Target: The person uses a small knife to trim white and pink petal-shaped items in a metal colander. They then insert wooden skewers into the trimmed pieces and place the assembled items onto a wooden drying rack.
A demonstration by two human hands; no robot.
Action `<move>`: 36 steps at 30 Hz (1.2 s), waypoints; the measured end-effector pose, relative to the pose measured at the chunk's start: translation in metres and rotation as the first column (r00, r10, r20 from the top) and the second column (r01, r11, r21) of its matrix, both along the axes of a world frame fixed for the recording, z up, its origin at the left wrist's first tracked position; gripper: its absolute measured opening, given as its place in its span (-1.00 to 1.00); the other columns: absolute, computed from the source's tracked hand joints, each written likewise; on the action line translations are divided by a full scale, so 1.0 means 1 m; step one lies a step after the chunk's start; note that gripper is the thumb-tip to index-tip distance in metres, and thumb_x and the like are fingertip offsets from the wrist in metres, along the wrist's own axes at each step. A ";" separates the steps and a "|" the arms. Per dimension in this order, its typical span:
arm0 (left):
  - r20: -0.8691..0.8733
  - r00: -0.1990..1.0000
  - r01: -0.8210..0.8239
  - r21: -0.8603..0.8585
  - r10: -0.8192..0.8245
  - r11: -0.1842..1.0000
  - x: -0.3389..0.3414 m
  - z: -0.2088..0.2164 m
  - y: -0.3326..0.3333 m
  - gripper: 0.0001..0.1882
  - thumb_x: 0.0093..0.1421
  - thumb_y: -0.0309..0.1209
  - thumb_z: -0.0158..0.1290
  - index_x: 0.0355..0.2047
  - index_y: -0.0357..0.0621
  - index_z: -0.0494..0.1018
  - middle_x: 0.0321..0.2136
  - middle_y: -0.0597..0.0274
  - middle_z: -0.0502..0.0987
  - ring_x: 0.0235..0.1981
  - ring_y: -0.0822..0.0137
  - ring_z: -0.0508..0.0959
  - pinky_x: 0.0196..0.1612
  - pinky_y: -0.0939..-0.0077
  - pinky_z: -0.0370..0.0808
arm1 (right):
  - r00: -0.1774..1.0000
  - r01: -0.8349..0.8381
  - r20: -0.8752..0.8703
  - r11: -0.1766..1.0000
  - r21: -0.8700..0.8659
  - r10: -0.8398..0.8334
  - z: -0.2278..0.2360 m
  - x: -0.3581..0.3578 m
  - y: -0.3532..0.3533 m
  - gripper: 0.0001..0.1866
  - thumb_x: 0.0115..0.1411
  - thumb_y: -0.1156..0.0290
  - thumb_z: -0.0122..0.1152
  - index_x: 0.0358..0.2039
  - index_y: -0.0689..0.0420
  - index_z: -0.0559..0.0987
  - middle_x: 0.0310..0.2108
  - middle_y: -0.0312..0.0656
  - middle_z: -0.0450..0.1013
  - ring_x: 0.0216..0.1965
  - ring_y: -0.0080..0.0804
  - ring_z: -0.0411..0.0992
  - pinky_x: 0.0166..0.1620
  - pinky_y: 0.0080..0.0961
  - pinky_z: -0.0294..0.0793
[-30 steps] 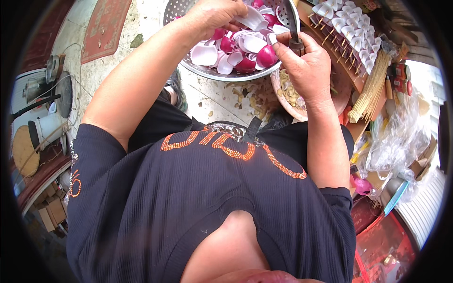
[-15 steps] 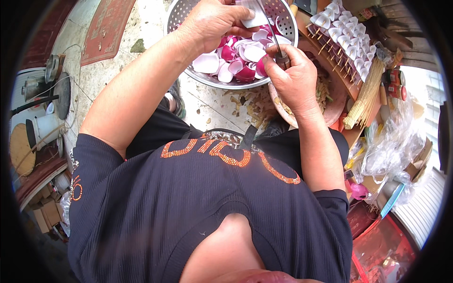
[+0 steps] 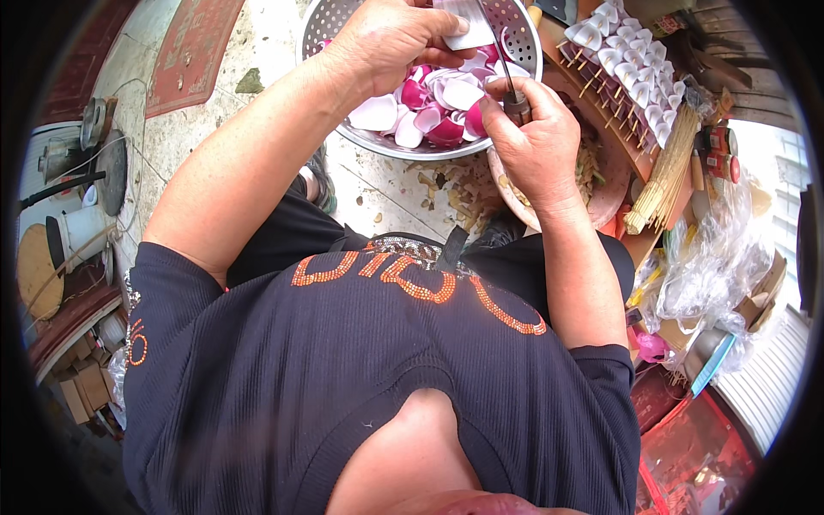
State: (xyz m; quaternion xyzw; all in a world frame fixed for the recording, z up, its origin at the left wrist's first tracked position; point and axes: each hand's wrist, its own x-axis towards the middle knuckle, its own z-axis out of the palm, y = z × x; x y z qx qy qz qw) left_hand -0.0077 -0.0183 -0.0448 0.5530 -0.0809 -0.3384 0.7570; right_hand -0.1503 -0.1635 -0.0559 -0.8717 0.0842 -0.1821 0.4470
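The left hand (image 3: 390,43) pinches a pale, curved onion layer (image 3: 462,30) between thumb and fingers; the right hand (image 3: 539,133) is closed around the brown handle of a slim metal knife (image 3: 495,53). The blade lies along the layer's right edge, though whether it touches cannot be told. Good handling here probably means a light, steady pinch, left fingertips clear of the edge, and short knife strokes above the round, perforated silver metal colander (image 3: 319,24) so that bits fall in. Below and between the hands, purple-and-white onion pieces (image 3: 433,107) lie in that colander.

Nearer the body than the colander, brown peelings (image 3: 468,199) litter the pale floor (image 3: 382,187). Under the right wrist sits a round, pinkish basin (image 3: 508,196); beyond, to its right, are rows of skewered white pieces (image 3: 627,64) and a bundle of thin tan sticks (image 3: 663,176).
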 end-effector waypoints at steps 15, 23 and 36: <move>-0.003 0.993 0.119 -0.007 -0.119 0.993 0.000 0.002 0.009 -0.81 0.18 -0.45 0.15 -0.19 -0.14 0.46 -0.37 0.29 0.56 -0.38 0.41 0.61 -0.30 0.58 0.58 | 1.000 0.004 0.012 0.998 -0.064 -0.003 -0.001 0.003 -0.001 -0.86 0.01 0.45 0.26 -0.37 0.14 0.59 -0.47 -0.12 0.49 -0.51 -0.31 0.51 -0.37 -0.48 0.49; -0.024 0.982 0.184 -0.034 -0.185 0.982 0.010 0.016 0.019 -0.70 0.17 -0.47 0.15 -0.09 -0.17 0.41 -0.37 0.25 0.57 -0.39 0.45 0.60 -0.29 0.58 0.55 | 0.998 0.015 0.068 0.994 -0.111 -0.008 -0.009 0.001 -0.004 -0.87 0.00 0.43 0.27 -0.38 0.11 0.59 -0.46 -0.13 0.50 -0.47 -0.27 0.52 -0.36 -0.44 0.49; -0.133 0.898 0.426 0.019 -0.420 0.905 -0.027 0.024 0.006 -0.67 0.09 -0.51 0.17 -0.10 -0.18 0.43 -0.38 0.28 0.57 -0.51 0.47 0.58 -0.38 0.60 0.59 | 0.988 0.058 0.151 0.987 -0.152 -0.034 -0.005 0.000 -0.004 -0.83 -0.02 0.42 0.31 -0.37 0.14 0.58 -0.42 -0.12 0.51 -0.46 -0.24 0.52 -0.33 -0.43 0.51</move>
